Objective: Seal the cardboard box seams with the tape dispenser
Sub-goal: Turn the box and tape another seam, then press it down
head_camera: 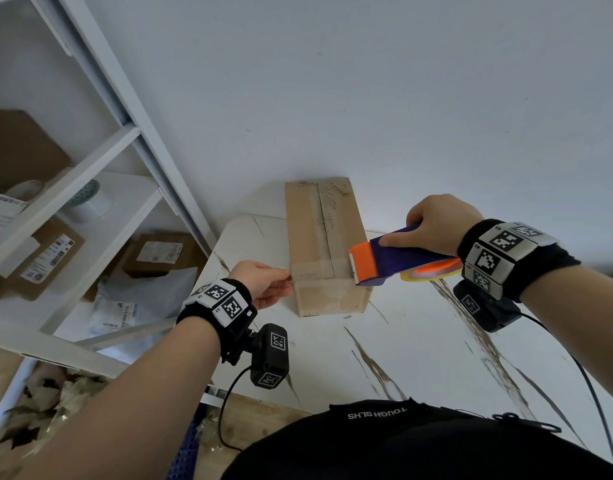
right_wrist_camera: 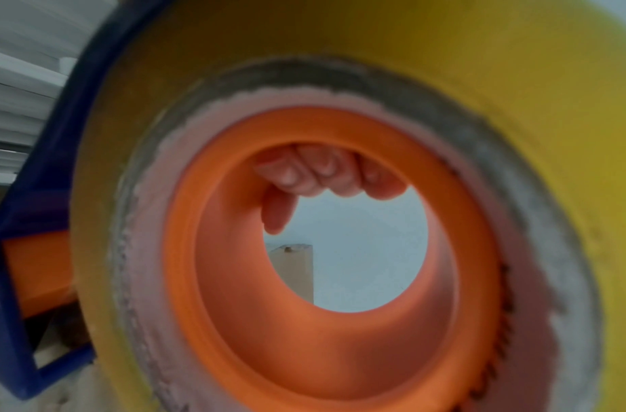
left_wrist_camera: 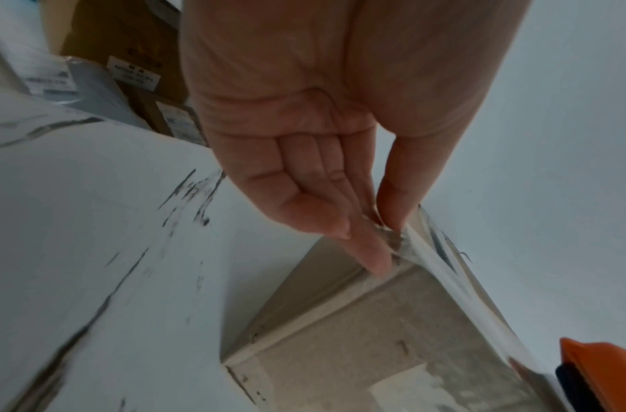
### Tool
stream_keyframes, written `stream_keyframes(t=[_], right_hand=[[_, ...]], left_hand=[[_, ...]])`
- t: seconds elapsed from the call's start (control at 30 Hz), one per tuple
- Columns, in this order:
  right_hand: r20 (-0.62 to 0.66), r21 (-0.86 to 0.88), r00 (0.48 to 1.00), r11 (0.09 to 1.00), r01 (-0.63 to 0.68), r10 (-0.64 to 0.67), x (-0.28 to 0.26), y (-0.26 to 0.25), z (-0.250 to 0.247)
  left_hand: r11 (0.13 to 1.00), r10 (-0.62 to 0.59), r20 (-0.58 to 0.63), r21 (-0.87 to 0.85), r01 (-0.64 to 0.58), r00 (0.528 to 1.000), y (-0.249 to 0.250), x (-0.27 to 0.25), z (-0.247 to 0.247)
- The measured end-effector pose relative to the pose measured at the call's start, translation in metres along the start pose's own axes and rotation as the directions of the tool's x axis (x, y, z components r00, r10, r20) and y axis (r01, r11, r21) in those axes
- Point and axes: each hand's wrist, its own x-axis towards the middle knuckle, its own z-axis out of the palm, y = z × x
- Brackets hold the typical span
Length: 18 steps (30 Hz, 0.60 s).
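The right hand (head_camera: 440,223) is wrapped round the tape dispenser (head_camera: 395,261), whose orange blade end sits at the near right top edge of the box (head_camera: 322,244). The left hand (head_camera: 263,282) pinches the clear tape (left_wrist_camera: 420,251) end at the box's near left edge. The box lies on a white marbled table (head_camera: 419,341) against a plain white wall (head_camera: 367,81), with white shelves (head_camera: 100,188) of parcels to the left.

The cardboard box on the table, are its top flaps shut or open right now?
Shut. The cardboard box has its flaps lying flat, meeting along the lengthwise seam, with clear tape stretched across its near end.
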Motion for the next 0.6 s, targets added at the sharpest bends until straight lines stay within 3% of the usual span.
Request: stream_keyframes(t=[0.2,0.3,0.4,0.47,0.53,0.6], right_hand=[[0.004,-0.003,1.0,1.0,0.01,-0.01,0.001,0.0,0.001],[0.0,-0.006,1.0,1.0,0.016,-0.016,0.001,0.001,0.001],[0.001,-0.009,1.0,1.0,0.025,-0.025,0.001,0.002,0.002],[0.003,-0.008,1.0,0.999,0.031,-0.031,0.002,0.003,0.002],[0.002,-0.007,0.999,0.999,0.036,-0.036,0.003,0.003,0.003],[0.006,-0.004,0.999,0.999,0.042,-0.042,0.004,0.003,0.003]], left_hand=[[0.993,0.011,-0.04,0.114,-0.006,0.999,0.005,-0.008,0.005],[0.959,0.008,-0.065,0.283,0.011,0.998,0.005,-0.012,0.004],[0.862,0.247,-0.183,0.489,-0.13,0.952,-0.002,-0.01,0.004],[0.865,0.368,-0.19,0.428,-0.261,0.91,-0.007,-0.01,0.008],[0.879,0.399,-0.17,0.352,-0.322,0.901,-0.01,-0.012,0.014],[0.846,0.429,-0.163,0.419,-0.331,0.889,-0.01,-0.016,0.018]])
